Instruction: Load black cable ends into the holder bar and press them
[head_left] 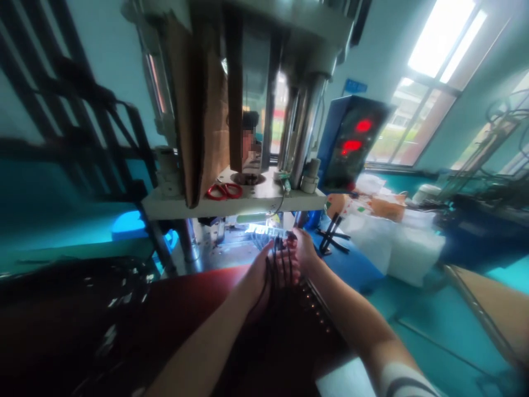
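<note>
Both my hands reach forward under a vertical press machine (264,99). My left hand (259,268) and my right hand (303,251) are close together, fingers closed on a bundle of thin black cables (281,264) that run back toward me. The cable ends lie at a lit white strip of slots (266,230) on the machine bed. More dark cables (285,320) pile in front of me, between my forearms.
Red-handled scissors (224,191) lie on the machine's white platform (248,204). A blue control box (351,140) with red digits stands at the right. White bags (397,242) sit beyond it. A dark heap (74,309) lies at the left. A person is reflected in the machine.
</note>
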The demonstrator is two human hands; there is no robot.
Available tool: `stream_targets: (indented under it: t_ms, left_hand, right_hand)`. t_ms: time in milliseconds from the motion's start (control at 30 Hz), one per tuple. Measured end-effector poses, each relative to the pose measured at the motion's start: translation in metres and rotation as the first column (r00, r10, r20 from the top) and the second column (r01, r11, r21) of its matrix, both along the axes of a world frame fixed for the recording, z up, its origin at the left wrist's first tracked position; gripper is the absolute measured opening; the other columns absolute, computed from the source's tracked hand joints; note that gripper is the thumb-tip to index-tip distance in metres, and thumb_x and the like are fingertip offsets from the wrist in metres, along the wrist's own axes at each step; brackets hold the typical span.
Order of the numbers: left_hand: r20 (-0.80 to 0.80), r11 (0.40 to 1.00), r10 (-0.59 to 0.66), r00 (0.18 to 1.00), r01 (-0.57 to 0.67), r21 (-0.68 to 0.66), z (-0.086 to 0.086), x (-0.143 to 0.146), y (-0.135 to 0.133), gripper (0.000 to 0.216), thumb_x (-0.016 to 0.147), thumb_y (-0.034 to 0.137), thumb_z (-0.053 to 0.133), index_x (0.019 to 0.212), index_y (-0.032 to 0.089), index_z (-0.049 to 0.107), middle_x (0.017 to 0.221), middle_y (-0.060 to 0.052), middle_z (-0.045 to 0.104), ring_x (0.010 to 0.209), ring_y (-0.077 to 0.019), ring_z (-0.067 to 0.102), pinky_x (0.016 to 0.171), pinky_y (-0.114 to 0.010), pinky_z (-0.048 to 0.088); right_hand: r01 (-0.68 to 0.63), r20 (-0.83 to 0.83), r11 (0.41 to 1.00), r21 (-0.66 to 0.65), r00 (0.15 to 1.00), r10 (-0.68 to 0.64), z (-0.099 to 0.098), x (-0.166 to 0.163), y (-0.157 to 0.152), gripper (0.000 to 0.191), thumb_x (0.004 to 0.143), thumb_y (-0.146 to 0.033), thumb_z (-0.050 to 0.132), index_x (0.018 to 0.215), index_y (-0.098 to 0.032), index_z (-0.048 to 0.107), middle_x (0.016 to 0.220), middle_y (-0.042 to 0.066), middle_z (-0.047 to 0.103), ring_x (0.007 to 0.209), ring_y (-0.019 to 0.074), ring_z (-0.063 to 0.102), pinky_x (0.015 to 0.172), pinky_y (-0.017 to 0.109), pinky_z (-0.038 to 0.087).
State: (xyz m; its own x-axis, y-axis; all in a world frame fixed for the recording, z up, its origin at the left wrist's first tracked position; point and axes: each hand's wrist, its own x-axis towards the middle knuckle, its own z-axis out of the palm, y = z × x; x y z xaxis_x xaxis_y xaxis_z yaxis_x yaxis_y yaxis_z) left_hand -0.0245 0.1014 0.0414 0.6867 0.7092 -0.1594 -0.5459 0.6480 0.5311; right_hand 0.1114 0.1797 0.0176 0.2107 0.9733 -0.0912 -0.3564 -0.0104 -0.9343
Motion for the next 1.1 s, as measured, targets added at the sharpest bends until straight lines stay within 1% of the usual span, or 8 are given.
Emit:
stream_targets:
  t_ms: [133,333,400,467,567,767,933,1100]
  left_hand:
    - [-0.11,0.996,-0.066,0.992,0.073,0.056,-0.002,0.014,-0.02,0.033,0.086,0.036,0.041,0.087,0.009,0.06,0.058,-0.005,0.057,0.049,-0.015,0.056,0.055,-0.03,0.048]
    - [-0.162,0.908,-0.376,0.912,0.398,0.131,-0.017,0.027,-0.039,0.026,0.085,0.033,0.044,0.073,0.013,0.056,0.043,0.006,0.034,0.033,-0.0054,0.028,0.037,-0.018,0.029]
    - [-0.234,0.822,-0.475,0.848,0.523,0.227,-0.017,0.027,-0.049,0.026,0.084,0.035,0.047,0.072,0.013,0.057,0.041,0.005,0.034,0.032,-0.0059,0.027,0.034,-0.018,0.024]
    - [-0.383,0.667,-0.554,0.739,0.669,0.328,-0.013,0.026,-0.062,0.027,0.081,0.035,0.051,0.072,0.011,0.06,0.041,0.003,0.039,0.033,-0.007,0.031,0.034,-0.02,0.023]
    - [-0.534,0.509,-0.562,0.631,0.774,0.378,-0.003,0.025,-0.075,0.028,0.079,0.034,0.054,0.072,0.009,0.063,0.045,0.0,0.045,0.035,-0.007,0.035,0.036,-0.021,0.025]
    - [-0.509,0.624,-0.415,0.755,0.643,0.445,0.003,0.022,-0.072,0.031,0.077,0.041,0.057,0.075,0.011,0.06,0.043,0.003,0.043,0.034,-0.0059,0.034,0.038,-0.02,0.029]
    - [-0.602,0.612,-0.251,0.758,0.606,0.508,0.015,0.02,-0.073,0.03,0.073,0.041,0.063,0.071,0.012,0.057,0.043,-0.001,0.055,0.035,-0.0097,0.046,0.039,-0.019,0.032]
    - [-0.612,0.618,-0.095,0.785,0.528,0.582,0.035,0.017,-0.078,0.051,0.067,0.063,0.058,0.061,0.012,0.055,0.04,-0.004,0.054,0.044,-0.0168,0.058,0.049,-0.024,0.042]
  right_hand:
    - [0.072,-0.077,0.997,0.01,0.994,-0.071,-0.002,0.029,-0.031,0.016,0.073,-0.033,0.057,0.08,-0.019,0.054,0.054,-0.001,0.06,0.046,0.0145,0.058,0.04,0.024,0.047]
    - [0.22,-0.139,0.971,0.099,0.969,-0.205,-0.007,0.073,-0.076,0.013,0.072,-0.029,0.06,0.077,-0.019,0.056,0.061,-0.003,0.063,0.053,0.0127,0.061,0.053,0.026,0.053]
    - [0.287,-0.143,0.953,0.1,0.952,-0.272,-0.008,0.09,-0.09,0.013,0.073,-0.03,0.059,0.079,-0.019,0.056,0.062,-0.003,0.064,0.055,0.0138,0.062,0.053,0.027,0.054]
    - [0.352,-0.137,0.932,0.085,0.931,-0.339,-0.008,0.109,-0.104,0.013,0.074,-0.031,0.058,0.081,-0.02,0.056,0.062,-0.003,0.065,0.055,0.0145,0.063,0.052,0.026,0.053]
    - [0.41,-0.114,0.909,0.073,0.909,-0.401,-0.011,0.138,-0.124,0.016,0.074,-0.033,0.058,0.082,-0.02,0.055,0.06,-0.002,0.065,0.053,0.0149,0.064,0.049,0.025,0.052]
    - [0.392,-0.019,0.919,0.048,0.92,-0.392,-0.037,0.153,-0.162,0.025,0.067,-0.037,0.065,0.081,-0.017,0.055,0.058,0.0,0.065,0.042,0.0154,0.06,0.039,0.025,0.048]
    - [0.284,0.164,0.958,0.043,0.944,-0.288,-0.051,0.141,-0.172,0.032,0.062,-0.036,0.068,0.085,-0.017,0.058,0.065,0.001,0.066,0.053,0.0192,0.063,0.051,0.033,0.053]
    - [0.063,0.683,0.993,0.102,0.722,-0.116,-0.054,0.135,-0.172,0.016,0.061,-0.019,0.064,0.077,-0.019,0.066,0.078,0.003,0.064,0.078,0.021,0.058,0.083,0.04,0.044]
